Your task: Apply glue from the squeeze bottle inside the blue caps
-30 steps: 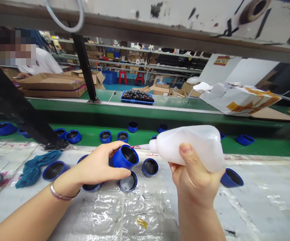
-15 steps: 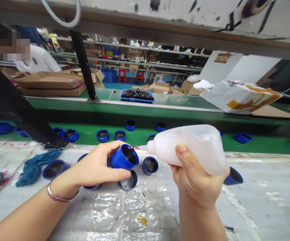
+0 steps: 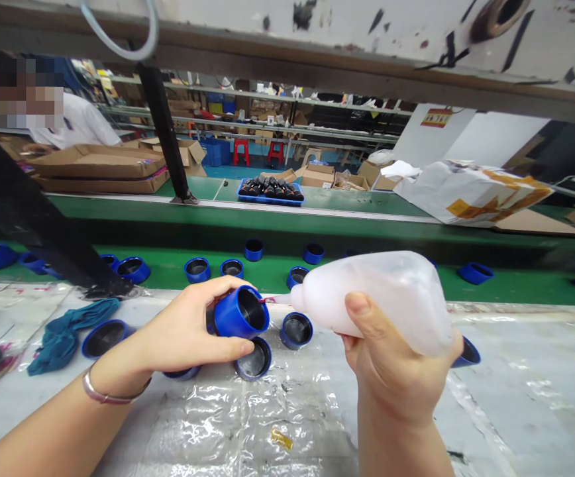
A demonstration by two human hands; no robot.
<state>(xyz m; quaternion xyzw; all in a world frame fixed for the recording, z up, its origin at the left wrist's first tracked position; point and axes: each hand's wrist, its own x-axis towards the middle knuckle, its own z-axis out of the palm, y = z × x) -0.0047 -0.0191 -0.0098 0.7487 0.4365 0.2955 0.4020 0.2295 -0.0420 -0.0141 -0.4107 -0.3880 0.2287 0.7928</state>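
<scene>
My left hand (image 3: 183, 331) is wrapped round a blue cup (image 3: 228, 317), tilted so that its dark opening faces right. In my right hand (image 3: 397, 371) is a translucent white squeeze bottle (image 3: 371, 291), lying nearly level. Its thin nozzle points left, with the tip at the cup's rim. Just below the held cup, a blue cup (image 3: 252, 361) stands on the plastic-covered table (image 3: 292, 424), and another blue cup (image 3: 296, 330) is to its right. One more blue cup (image 3: 468, 352) is partly hidden behind my right hand.
Several blue cups sit on the green belt (image 3: 168, 255) behind the table. A teal cloth (image 3: 63, 338) lies at left beside another cup. A black post (image 3: 44, 218) slants down at left. Past the belt are a blue tray (image 3: 270, 199), a wrapped box (image 3: 471, 192) and a person (image 3: 76, 119).
The cups on the belt have shifted slightly left. My left hand and its cup have moved a little left, and the bottle's nozzle remains at the rim.
</scene>
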